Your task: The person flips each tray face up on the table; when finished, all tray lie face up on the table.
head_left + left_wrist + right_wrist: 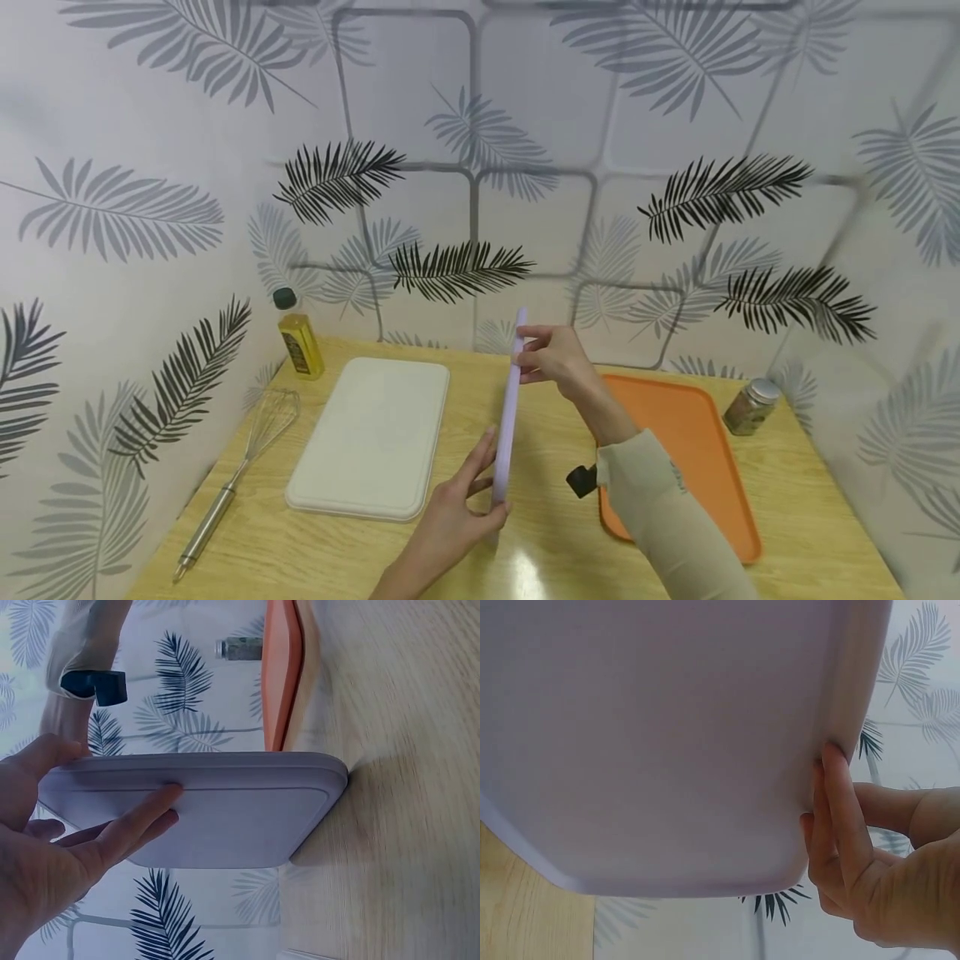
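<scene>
A lavender tray (508, 417) stands upright on its edge, seen nearly edge-on in the head view. My left hand (459, 515) grips its near side, the thumb on one face and the fingers along the other. In the left wrist view the tray's lower edge meets the wooden table. My right hand (553, 358) pinches the far upper part of the rim; in the right wrist view its fingers (841, 802) lie on the tray's broad face. To the left lies a white tray (371, 437), and to the right an orange tray (675, 417) under my right forearm.
A whisk (232, 487) lies along the left edge of the wooden table (555, 500). Behind it stands a bottle of yellow oil (300, 342) with a dark cap. A glass jar (750, 408) with a silvery lid sits beyond the orange tray. Feather-patterned walls close in the table.
</scene>
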A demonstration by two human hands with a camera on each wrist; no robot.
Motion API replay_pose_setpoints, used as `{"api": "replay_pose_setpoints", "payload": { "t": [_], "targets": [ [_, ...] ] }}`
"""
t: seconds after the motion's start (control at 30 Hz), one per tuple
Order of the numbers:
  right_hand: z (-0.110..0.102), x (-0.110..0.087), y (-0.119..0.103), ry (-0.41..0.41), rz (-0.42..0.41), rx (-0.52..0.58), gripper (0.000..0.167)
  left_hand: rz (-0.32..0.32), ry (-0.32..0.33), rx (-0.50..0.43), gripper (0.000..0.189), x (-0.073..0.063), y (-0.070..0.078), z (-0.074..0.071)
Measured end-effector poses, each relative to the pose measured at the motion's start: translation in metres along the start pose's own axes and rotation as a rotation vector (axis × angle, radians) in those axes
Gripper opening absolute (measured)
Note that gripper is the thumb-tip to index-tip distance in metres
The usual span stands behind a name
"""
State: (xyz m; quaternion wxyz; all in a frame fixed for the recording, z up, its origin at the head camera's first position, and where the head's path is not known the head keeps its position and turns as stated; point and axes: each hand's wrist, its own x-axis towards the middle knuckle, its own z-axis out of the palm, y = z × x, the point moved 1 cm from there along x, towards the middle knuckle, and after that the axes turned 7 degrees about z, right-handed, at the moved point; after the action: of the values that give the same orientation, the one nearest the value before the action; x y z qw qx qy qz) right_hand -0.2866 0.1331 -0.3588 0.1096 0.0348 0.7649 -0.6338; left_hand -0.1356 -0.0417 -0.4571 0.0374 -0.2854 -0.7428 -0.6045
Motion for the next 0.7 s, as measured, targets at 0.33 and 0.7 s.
{"api": "replay_pose_setpoints", "payload": {
  "t": [0.33, 0.7],
  "targets": [
    [0.013, 0.000, -0.006, -0.013, -0.008, -0.030, 0.050, -0.030, 0.026, -0.008, 0.076, 0.002, 0.009, -0.008],
    [0.026, 0.005, -0.004, -0.031, -0.017, -0.024, 0.049, -0.097, 0.041, -0.066, 0.071, -0.001, 0.016, -0.021]
  ]
}}
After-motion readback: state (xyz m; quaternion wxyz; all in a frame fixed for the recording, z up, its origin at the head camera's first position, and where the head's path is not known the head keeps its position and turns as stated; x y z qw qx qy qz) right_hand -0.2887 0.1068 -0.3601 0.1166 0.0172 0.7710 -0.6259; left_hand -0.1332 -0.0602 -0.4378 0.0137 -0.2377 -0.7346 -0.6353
